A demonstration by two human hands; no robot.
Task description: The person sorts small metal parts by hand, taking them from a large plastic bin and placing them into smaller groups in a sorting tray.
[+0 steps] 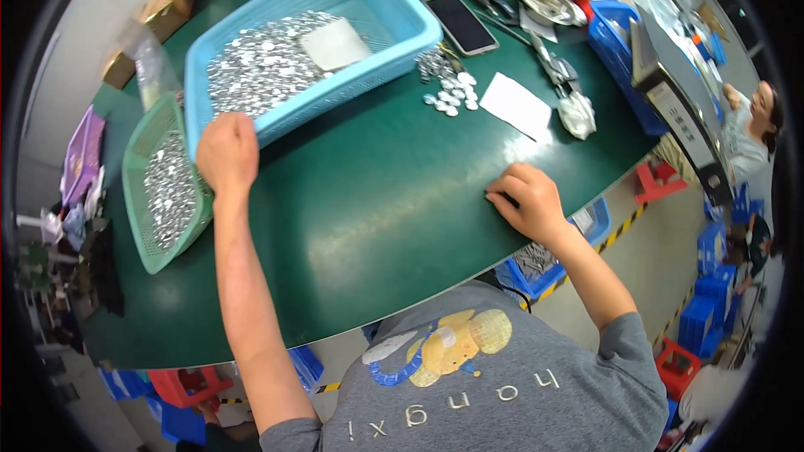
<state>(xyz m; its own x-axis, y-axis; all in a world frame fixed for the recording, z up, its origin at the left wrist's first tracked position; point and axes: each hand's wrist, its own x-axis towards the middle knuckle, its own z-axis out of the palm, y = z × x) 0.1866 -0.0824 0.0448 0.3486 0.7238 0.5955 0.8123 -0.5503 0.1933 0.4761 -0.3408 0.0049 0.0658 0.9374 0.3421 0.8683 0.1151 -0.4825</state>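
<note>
My left hand (pixel 228 151) is closed on the near left corner of a light blue plastic basket (pixel 343 88). Inside the basket lies a heap of small shiny silvery metal pieces (pixel 255 63), with a whitish flat piece (pixel 335 43) on top. Just left of that hand stands a narrower green basket (pixel 138 188), holding more small silvery pieces (pixel 172 192). On the right of the green table (pixel 377 226), my right hand (pixel 528 199) rests with fingers curled in; whatever they might hold is hidden. A white paper (pixel 517 106) lies beyond it.
A small pile of round silvery pieces (pixel 453 94) sits right of the blue basket, near a phone (pixel 461 23). Pliers-like tools (pixel 554 67), a blue tray (pixel 615 54) and a binder (pixel 680 109) line the right side. Cardboard boxes (pixel 167 7) stand at the back left.
</note>
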